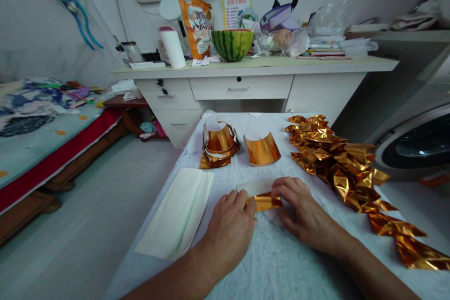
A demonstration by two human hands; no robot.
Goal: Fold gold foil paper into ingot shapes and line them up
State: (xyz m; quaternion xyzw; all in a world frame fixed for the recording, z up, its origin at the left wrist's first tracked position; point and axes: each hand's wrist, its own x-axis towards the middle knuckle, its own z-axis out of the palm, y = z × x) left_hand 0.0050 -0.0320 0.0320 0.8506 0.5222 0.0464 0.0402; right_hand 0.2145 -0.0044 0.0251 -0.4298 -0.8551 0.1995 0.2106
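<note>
A partly rolled sheet of gold foil paper lies on the cloth-covered table, its pale backing showing along the far edge. The fingers of my left hand grip its left end. At the right end, my right hand pinches the same sheet with thumb and fingers. Just beyond my hands rests a curved piece of gold paper. Left of that sits a curled stack of gold paper strips. A pile of folded gold foil pieces stretches along the table's right side.
Near the table's left edge lies a flat stack of whitish paper. A white desk stands against the far end, bearing a cut watermelon and an orange pouch. A bed is at left, a washing machine at right.
</note>
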